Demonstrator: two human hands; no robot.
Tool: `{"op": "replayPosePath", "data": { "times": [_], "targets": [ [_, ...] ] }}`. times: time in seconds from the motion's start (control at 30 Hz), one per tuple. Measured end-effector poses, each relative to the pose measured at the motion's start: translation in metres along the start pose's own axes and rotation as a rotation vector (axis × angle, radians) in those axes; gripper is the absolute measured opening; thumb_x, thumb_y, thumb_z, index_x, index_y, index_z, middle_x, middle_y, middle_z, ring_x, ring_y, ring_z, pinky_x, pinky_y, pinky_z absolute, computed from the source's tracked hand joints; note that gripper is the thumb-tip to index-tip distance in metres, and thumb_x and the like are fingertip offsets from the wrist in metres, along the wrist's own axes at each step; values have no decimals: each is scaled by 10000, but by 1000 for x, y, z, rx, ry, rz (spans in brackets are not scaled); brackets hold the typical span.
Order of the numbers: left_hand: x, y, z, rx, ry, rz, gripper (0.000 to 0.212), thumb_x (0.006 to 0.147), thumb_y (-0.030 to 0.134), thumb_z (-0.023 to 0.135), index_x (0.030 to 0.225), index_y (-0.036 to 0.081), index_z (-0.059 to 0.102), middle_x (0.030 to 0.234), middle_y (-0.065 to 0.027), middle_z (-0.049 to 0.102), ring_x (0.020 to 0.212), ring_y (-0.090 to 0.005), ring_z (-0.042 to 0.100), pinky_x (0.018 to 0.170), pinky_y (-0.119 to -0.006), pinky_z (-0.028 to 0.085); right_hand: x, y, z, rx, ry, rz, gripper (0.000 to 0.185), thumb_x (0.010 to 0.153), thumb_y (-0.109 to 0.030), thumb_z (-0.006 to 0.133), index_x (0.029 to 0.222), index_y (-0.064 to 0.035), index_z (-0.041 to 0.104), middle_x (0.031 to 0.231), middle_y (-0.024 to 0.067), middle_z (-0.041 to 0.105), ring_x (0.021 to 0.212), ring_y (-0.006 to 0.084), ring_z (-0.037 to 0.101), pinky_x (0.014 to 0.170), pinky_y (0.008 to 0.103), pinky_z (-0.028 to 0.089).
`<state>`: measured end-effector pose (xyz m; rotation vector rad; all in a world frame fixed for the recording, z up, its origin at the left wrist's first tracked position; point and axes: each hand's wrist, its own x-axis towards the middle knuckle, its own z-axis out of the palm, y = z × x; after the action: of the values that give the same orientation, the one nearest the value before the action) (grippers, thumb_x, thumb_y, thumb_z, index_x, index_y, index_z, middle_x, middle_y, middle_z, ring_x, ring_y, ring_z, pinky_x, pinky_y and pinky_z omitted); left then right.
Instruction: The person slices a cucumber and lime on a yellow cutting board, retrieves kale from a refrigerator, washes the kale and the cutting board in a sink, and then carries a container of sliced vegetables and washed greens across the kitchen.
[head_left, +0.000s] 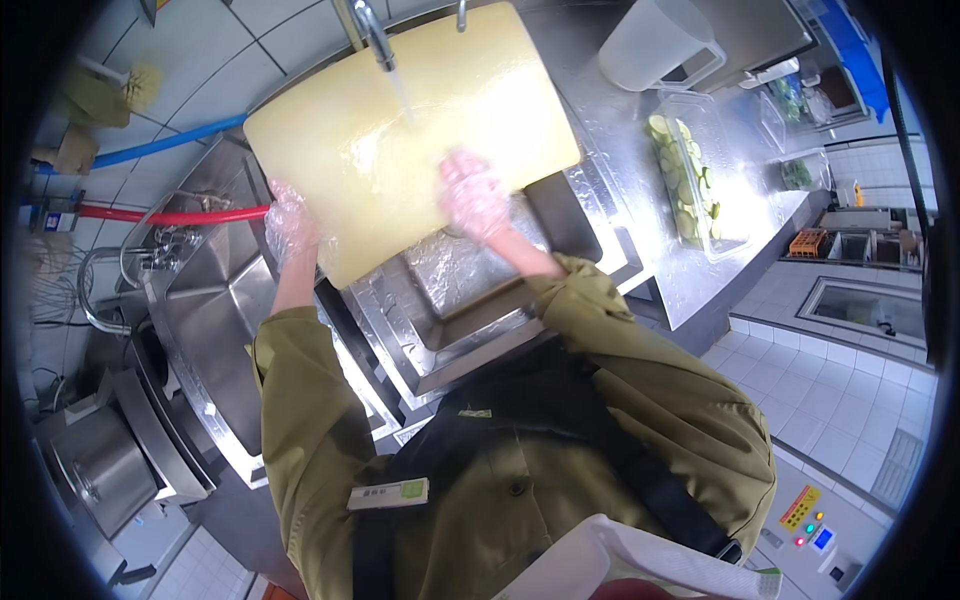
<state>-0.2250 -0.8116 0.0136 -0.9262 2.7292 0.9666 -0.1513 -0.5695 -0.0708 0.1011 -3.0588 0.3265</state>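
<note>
A large cream-yellow cutting board (352, 172) lies tilted across the top of a steel sink (465, 277). Water from the faucet (381, 52) runs in a thin stream onto its wet surface. My left hand (291, 225), in a clear plastic glove, grips the board's left edge. On the board's lower right part is my right hand (474, 191), gloved the same way and blurred. Its fingers are bent towards the surface, and whether anything is under them is hidden.
A second steel sink (232, 307) is on the left, with red (172, 216) and blue hoses (172, 142) by the wall. On the right counter are a clear container of sliced green vegetables (690, 184) and a translucent plastic pitcher (656, 45).
</note>
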Motion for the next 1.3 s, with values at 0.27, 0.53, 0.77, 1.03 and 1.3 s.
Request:
{"op": "replayPosePath", "data": {
  "times": [0.27,0.53,0.77,1.03,1.3],
  "targets": [
    [18,-15,8,66,148,-57,775,874,531,159,878,-106,600,935,-287,577,967,-396,539,874,-461,391,89,99,-94,282,147,725,509,807,-344,482,1223,-61,403,1086,199,549,1005,306,548,844,410,422],
    [-34,-25,6,-37,8,41,658,877,492,245,873,-75,579,823,-215,614,853,-352,596,750,-426,470,64,192,-146,913,-434,535,428,820,-271,519,1168,-24,483,1030,110,564,898,190,538,769,328,452],
    [-6,-84,136,940,-161,928,367,838,275,422,1127,64,503,1003,-130,581,969,-229,543,756,-378,459,4,182,-268,1154,-197,446,288,848,-208,535,1022,20,552,915,51,583,759,127,547,635,270,463],
    [-139,-28,64,-285,-595,846,505,880,456,315,1238,112,411,1244,-84,457,1130,-301,435,922,-462,342,-50,90,-360,488,92,-58,208,790,-222,605,820,-16,616,692,31,574,621,111,528,558,279,427],
    [-173,-88,-15,-952,-287,462,309,826,231,580,1065,43,522,993,-166,575,872,-295,568,757,-359,451,13,34,-433,22,17,-669,402,714,-383,660,888,-26,598,702,102,557,643,222,559,618,348,470]
  ]
}}
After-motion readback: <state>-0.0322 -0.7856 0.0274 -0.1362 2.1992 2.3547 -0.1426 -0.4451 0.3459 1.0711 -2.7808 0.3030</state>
